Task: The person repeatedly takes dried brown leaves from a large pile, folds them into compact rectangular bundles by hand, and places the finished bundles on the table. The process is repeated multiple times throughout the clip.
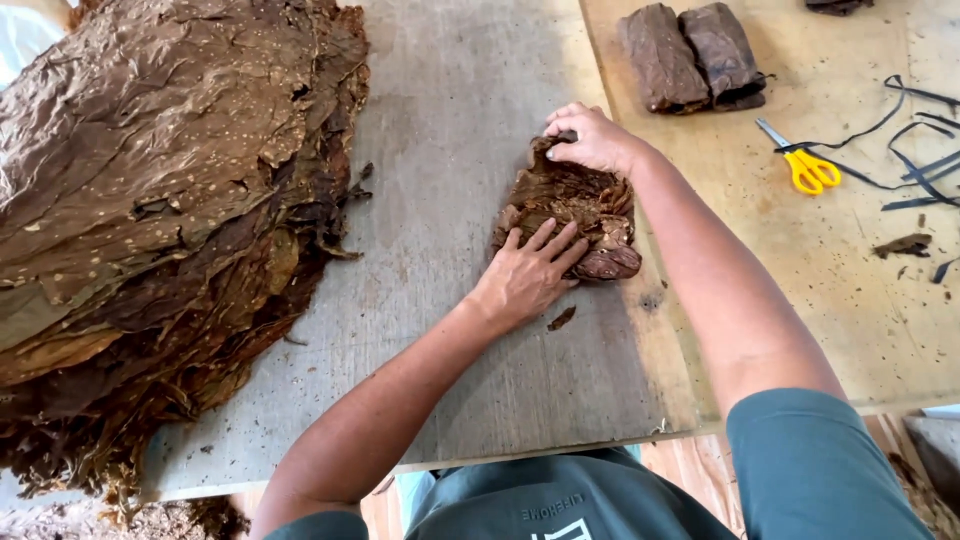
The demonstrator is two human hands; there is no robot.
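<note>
A small bundle of folded brown dried leaves (590,205) lies on the grey board (450,120) in front of me. My left hand (525,275) presses flat on its near end, fingers spread over the leaves. At the far end, my right hand (592,138) grips the bundle's top edge with curled fingers. Both hands touch the same bundle.
A big heap of large brown leaves (160,200) fills the left side. Two finished leaf bundles (690,55) lie at the back on the wooden table (850,300). Yellow-handled scissors (805,165) and dark strips (920,160) lie to the right. Leaf scraps are scattered around.
</note>
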